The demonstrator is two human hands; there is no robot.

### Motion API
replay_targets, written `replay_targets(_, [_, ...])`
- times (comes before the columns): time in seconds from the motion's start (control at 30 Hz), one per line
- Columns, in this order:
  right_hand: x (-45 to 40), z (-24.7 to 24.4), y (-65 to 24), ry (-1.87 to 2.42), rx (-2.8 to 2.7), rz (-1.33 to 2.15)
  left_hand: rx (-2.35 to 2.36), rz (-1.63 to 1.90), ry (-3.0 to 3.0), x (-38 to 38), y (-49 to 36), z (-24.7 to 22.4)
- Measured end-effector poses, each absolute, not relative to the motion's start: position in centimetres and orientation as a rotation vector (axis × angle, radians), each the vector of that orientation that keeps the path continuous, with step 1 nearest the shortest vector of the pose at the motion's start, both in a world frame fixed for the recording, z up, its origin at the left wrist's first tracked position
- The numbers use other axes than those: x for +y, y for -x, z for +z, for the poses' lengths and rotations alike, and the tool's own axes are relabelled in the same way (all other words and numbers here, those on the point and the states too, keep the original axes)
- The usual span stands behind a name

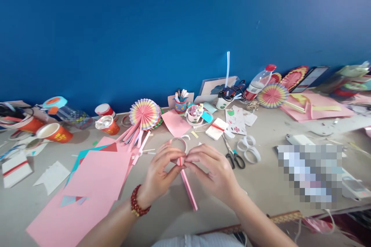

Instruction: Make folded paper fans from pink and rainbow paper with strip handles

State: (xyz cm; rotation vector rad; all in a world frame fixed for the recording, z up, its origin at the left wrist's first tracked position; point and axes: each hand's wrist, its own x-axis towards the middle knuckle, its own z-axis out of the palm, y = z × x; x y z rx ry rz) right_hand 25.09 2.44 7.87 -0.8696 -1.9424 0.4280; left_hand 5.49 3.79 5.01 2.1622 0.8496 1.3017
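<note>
A small pale pink piece with a red line [180,161], likely folded paper, sits between my two hands. My left hand [162,168], a dark red bead bracelet [138,202] at its wrist, pinches it with thumb and fingertips. My right hand [213,168] pinches its other side, and the fingertips partly hide it. Just below lies a narrow pink paper strip [189,192], slanting towards me; whether it joins the held piece I cannot tell. Beyond the fingertips stands or lies a ring-shaped tape roll [182,141]. Black-handled scissors [233,156] rest right of my right hand.
Pink paper sheets [98,171] spread at the left. Orange paper cups [58,133], a pleated paper fan [145,114] and a small white cup with bits in it [194,114] line the back. White tape loops [251,153], a plastic bottle [259,82] and another fan [272,95] are at right.
</note>
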Motion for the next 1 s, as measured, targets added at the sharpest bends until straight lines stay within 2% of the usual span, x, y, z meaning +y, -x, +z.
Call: replay_targets(1.0, [2.33, 8.46, -25.46, 0.959, -1.880, 0.803, 0.972, 1.227, -2.370, 3.18, -5.44, 5.55])
